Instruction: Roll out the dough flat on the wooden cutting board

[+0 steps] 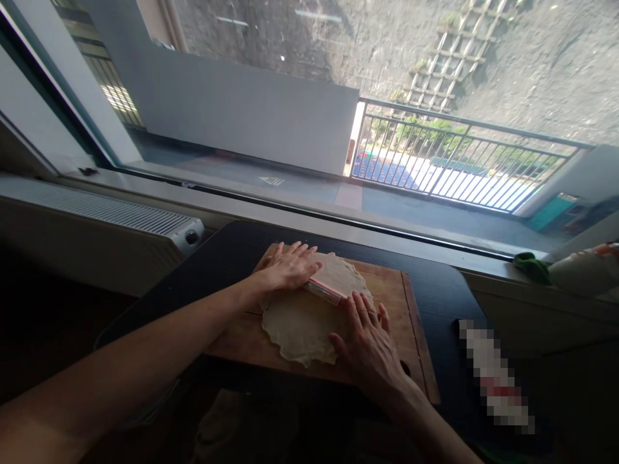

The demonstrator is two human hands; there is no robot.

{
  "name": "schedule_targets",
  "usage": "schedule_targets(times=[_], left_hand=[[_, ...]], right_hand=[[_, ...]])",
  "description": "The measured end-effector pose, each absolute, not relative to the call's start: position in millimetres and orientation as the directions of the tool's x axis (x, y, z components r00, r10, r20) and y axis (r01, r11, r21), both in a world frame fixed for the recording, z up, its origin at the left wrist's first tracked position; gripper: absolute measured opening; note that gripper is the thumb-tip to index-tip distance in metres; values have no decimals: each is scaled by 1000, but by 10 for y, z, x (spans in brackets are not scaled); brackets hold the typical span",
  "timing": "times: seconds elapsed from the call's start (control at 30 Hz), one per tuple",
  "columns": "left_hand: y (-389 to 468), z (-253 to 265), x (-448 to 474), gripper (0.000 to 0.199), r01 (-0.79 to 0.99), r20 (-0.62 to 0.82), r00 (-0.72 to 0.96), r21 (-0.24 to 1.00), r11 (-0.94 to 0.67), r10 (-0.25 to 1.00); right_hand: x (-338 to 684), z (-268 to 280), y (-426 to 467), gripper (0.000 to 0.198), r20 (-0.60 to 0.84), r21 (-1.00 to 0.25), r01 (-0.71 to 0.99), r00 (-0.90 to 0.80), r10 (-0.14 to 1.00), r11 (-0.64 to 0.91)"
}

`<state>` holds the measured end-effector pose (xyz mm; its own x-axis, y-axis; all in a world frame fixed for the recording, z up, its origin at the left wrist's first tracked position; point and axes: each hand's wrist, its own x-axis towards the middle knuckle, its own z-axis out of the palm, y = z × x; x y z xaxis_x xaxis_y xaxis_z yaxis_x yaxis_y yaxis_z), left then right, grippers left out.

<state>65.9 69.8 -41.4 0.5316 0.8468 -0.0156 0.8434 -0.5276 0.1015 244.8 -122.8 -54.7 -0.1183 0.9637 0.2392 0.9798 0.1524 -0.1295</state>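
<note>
A thin, wide sheet of dough with ragged edges lies on a wooden cutting board. Across its middle rests a slim, pale stick-shaped roller with red stripes and small print. My left hand lies flat over the roller's far-left end, fingers stretched out. At the other end, my right hand is laid with its fingers extended and thumb apart, over the dough's right side. Neither hand wraps round the roller. Both ends of it are hidden under my hands.
The board sits on a dark table with rounded corners, against a window sill. A radiator stands to the left. On the table's right lies a blurred, pale long item. A green cloth and a pale container are at far right.
</note>
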Motion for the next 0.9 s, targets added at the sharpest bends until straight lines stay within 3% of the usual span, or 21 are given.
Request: schedule_targets(times=[0.2, 0.43, 0.7, 0.9], left_hand=[[1006, -298, 1063, 73, 912, -48, 391, 157, -380, 919], [760, -426, 790, 75, 858, 30, 499, 119, -499, 866], [1054, -311, 1128, 74, 910, -32, 384, 183, -372, 923], [889, -421, 911, 78, 885, -47, 450, 154, -439, 892]], right_hand=[[2607, -390, -673, 54, 172, -180, 983, 72, 982, -40], [2513, -587, -1062, 68, 231, -119, 985, -94, 968, 124], [2651, -434, -554, 54, 203, -161, 986, 87, 975, -54], [2562, -545, -907, 62, 220, -120, 990, -47, 974, 75]])
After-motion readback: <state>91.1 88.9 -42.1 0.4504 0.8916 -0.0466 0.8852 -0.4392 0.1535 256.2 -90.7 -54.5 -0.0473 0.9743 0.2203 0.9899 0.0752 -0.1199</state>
